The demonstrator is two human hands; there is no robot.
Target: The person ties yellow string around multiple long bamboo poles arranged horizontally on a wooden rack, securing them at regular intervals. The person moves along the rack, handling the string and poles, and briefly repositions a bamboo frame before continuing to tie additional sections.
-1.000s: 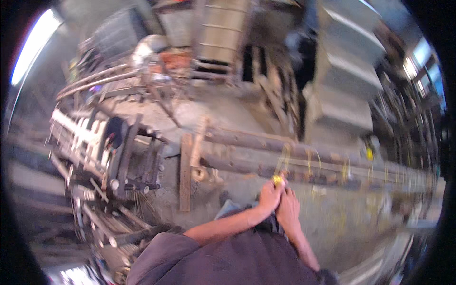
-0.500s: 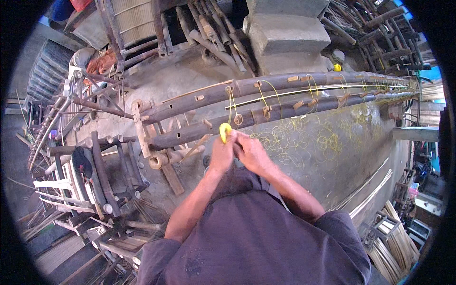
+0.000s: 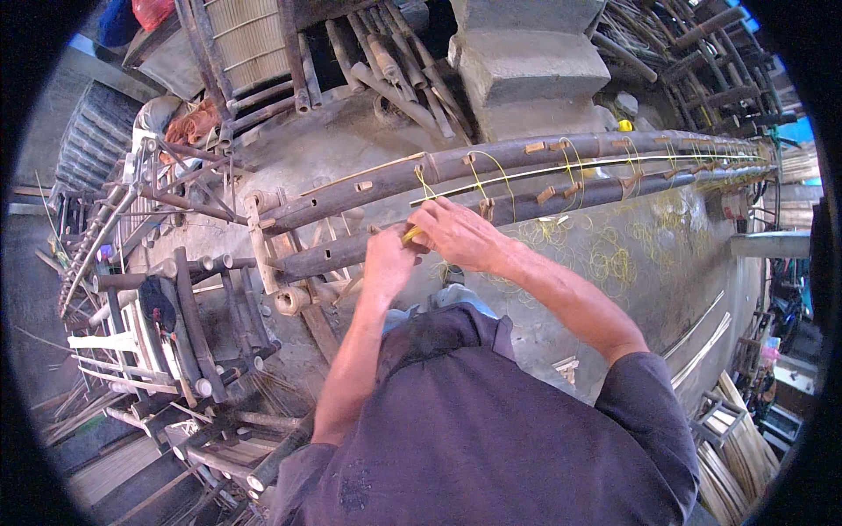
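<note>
The left hand pinched a small yellow tool between its fingers. The right hand lay just beside it, curled over the tool's tip. Both hands pressed on the lower bamboo pole, tied with yellow string.

A stepped concrete block is seen at the top of the view. Left of the block, a rack of woven slats is stood upright, with a red bag further left. Well below and left of the block, a stack of dark pole frames is laid. Far right and below the block, pale split strips are piled.
</note>
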